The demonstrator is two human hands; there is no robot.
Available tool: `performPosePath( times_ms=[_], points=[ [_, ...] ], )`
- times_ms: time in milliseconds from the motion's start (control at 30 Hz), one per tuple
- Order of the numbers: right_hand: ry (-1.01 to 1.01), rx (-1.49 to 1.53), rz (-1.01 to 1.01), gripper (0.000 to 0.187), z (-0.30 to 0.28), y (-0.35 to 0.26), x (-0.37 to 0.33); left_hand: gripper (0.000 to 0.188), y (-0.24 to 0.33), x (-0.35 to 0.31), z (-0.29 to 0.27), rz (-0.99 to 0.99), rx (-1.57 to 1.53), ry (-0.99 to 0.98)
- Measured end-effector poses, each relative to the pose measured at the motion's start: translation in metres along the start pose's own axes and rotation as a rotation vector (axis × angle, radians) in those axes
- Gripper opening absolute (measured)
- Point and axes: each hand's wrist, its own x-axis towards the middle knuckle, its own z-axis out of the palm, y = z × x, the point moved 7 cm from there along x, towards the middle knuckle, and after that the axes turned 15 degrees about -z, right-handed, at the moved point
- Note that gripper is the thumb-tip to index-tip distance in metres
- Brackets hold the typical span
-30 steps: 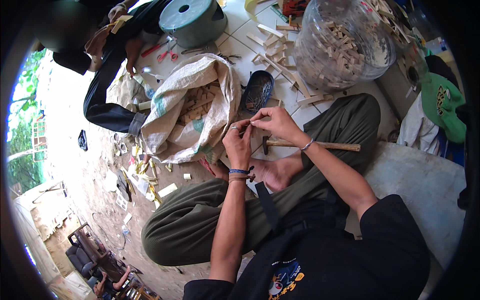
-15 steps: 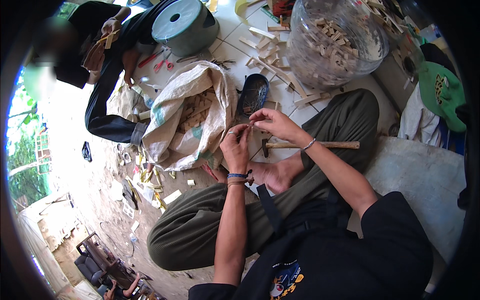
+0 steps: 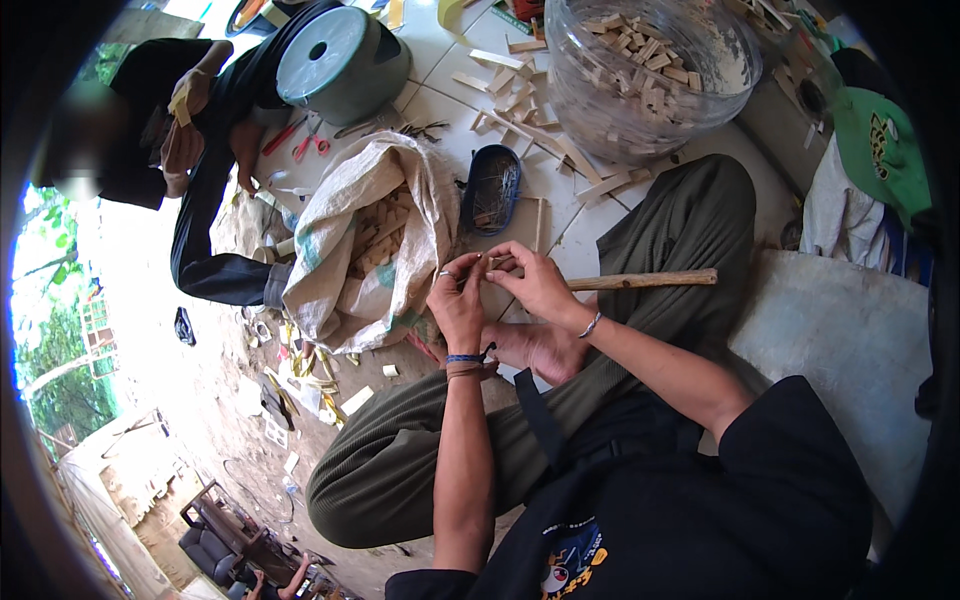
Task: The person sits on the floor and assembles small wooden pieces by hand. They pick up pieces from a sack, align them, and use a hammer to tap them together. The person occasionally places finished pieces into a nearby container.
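Note:
My left hand [image 3: 458, 308] and my right hand [image 3: 537, 288] meet above my crossed legs, thumbs and fingertips pinched close together. Whatever lies between the fingertips is too small to make out. Behind my right hand lies a hammer [image 3: 650, 280]; its wooden handle shows, and its head is hidden. Just beyond the hands sits a dark blue oval tray [image 3: 487, 157] with thin metal nails in it. Thin wooden strips [image 3: 542, 222] lie beside the tray.
A woven sack [image 3: 325, 205] of wood pieces stands left of the tray; a clear plastic tub [image 3: 590, 115] of small blocks stands beyond. A grey-green stool [image 3: 320, 60], red scissors [image 3: 312, 145] and loose wood sticks [image 3: 520, 110] lie around. Another person [image 3: 190, 110] sits far left, handling wood.
The view has shifted slightly. My right hand has come down and closer to my left fingertips, and it now covers the hammer's head.

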Motion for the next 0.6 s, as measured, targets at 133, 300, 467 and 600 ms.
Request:
performPosePath(
  times_ms=[133, 300, 467, 600],
  points=[
    [0.087, 0.085, 0.034, 0.034, 0.005, 0.004, -0.003, 0.017, 0.002, -0.001, -0.003, 0.032, 0.002, 0.005],
    [0.141, 0.016, 0.045, 0.030, 0.002, -0.001, -0.005, 0.021, 0.001, -0.002, 0.000, -0.009, -0.079, -0.040],
    [0.168, 0.017, 0.020, 0.028, -0.002, -0.003, -0.003, 0.023, 0.004, -0.004, 0.002, -0.022, -0.115, -0.037],
    [0.180, 0.003, 0.019, 0.027, -0.002, 0.002, -0.003, 0.019, 0.004, -0.004, 0.000, -0.038, -0.150, -0.002]
  ],
)
